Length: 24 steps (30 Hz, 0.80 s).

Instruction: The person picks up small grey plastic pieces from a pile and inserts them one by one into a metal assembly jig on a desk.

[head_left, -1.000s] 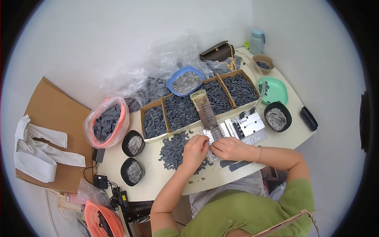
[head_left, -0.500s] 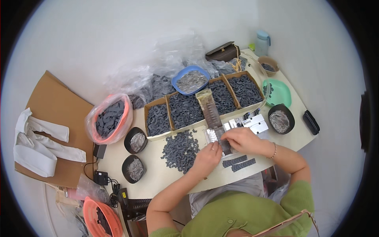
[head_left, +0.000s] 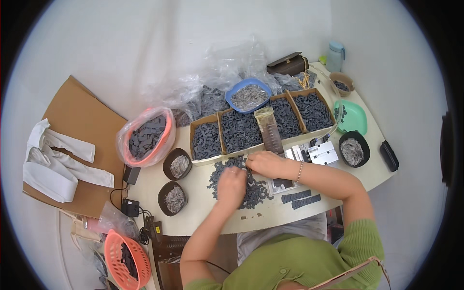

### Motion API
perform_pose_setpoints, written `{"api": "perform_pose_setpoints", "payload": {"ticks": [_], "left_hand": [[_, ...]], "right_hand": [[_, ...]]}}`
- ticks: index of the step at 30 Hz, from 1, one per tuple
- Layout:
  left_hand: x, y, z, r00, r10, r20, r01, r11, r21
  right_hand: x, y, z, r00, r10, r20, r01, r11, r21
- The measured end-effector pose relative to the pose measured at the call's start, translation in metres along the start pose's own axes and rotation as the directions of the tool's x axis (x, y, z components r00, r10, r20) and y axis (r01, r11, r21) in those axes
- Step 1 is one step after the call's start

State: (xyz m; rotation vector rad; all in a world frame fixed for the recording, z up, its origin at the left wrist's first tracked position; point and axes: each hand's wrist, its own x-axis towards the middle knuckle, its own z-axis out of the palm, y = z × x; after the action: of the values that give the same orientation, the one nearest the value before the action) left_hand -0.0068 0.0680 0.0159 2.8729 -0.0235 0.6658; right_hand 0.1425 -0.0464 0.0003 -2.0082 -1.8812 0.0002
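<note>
A loose pile of small dark grey parts lies on the table in front of a long divided box. My left hand is over the left part of this pile, its fingers curled downward and closed. My right hand reaches across to the pile's upper edge, fingertips bunched near the left hand. Whatever either hand pinches is too small or hidden to make out. Under my right forearm sits a metal fixture, partly covered, with a silver block beside it. Two dark toothed strips lie just in front.
Behind stands the cardboard box of grey parts, with a blue tray of metal pins and a brownish translucent strip on it. Black bowls hold pins. A green tray, orange basket and black case surround them.
Both hands have left the metal fixture and moved left onto the pile of grey parts. The pile now spreads further right. The whole view has shifted slightly.
</note>
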Motion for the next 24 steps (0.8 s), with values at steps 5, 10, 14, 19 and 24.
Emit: {"api": "perform_pose_setpoints", "payload": {"ticks": [5,10,14,19,24], "left_hand": [[0.006,-0.032,0.009,0.988,-0.152,0.024,0.153,0.987,-0.054],[0.016,-0.017,0.011,0.99,-0.139,0.036,0.143,0.959,-0.243],[0.028,0.013,0.018,0.997,-0.07,-0.018,0.056,0.9,-0.433],[0.041,0.03,0.035,0.995,0.041,-0.094,-0.078,0.897,-0.435],[0.034,0.041,0.042,0.976,0.204,-0.081,-0.217,0.948,-0.231]], "right_hand": [[-0.01,-0.003,-0.008,0.991,-0.041,-0.126,0.041,0.999,-0.007],[-0.055,0.008,-0.039,0.983,0.077,-0.167,-0.082,0.996,-0.024],[-0.082,-0.002,-0.031,0.983,-0.046,-0.178,0.016,0.986,-0.164],[-0.092,-0.017,-0.034,0.973,-0.126,-0.193,0.07,0.959,-0.274],[-0.097,-0.013,-0.037,0.983,-0.004,-0.186,-0.025,0.988,-0.154]]}}
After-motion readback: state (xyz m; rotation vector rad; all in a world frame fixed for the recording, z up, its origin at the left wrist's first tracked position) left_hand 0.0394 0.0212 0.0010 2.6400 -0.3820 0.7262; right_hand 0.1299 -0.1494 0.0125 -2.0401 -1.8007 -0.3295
